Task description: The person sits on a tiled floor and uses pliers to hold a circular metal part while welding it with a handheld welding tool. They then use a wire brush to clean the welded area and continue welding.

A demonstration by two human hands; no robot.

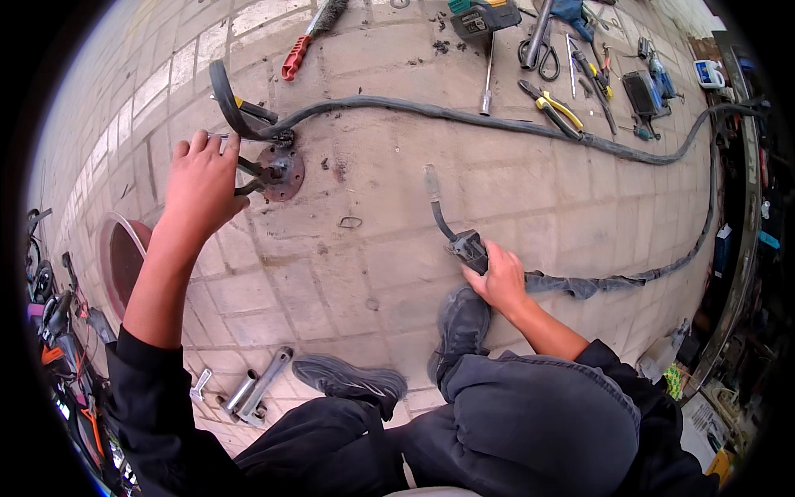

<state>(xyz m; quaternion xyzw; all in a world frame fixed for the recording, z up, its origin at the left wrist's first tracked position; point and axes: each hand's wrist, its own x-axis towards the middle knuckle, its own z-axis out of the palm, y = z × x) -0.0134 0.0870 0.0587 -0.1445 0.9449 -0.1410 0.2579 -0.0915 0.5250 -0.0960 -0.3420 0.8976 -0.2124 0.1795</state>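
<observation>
My left hand is closed around two dark handles of a clamp, its fingers on one side and thumb on the other. The clamp's jaws meet a rusty round flange with bolt holes, lying on the paving. A thick black cable loops beside that hand and runs off to the right. My right hand grips the black handle of a welding torch. Its thin curved neck ends in a pale nozzle, pointing away from me and apart from the flange. A cloth-wrapped cable trails from the torch.
A red-handled wire brush lies at the far left. Yellow-handled pliers, scissors and other tools spread across the far right. A reddish bowl stands by my left forearm. Metal tubes lie near my left shoe.
</observation>
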